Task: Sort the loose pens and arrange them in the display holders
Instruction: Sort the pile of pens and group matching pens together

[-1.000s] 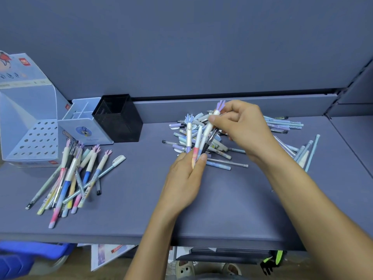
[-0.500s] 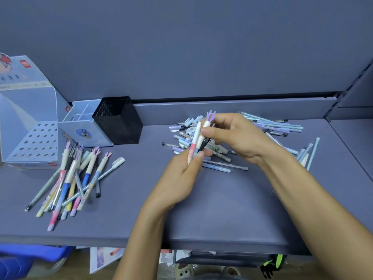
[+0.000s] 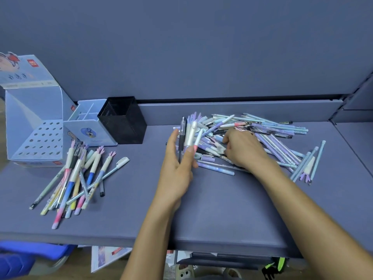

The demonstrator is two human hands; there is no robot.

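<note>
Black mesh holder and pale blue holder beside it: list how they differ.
The black mesh holder is dark mesh; the pale blue holder is solid-walled, with a cartoon badge in front. The black mesh holder shows one cavity; the pale blue holder has dividers. Both stand upright, side by side, with nothing sticking out.

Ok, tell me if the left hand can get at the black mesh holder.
Probably yes. The left hand, gripping a few pens, has bare shelf between it and the black mesh holder, whose top stands open.

Pastel blue, lilac and pink pens (image 3: 268,136) lie on a grey-blue tabletop (image 3: 222,209); at ten o'clock stands a black mesh holder (image 3: 124,122).
</note>
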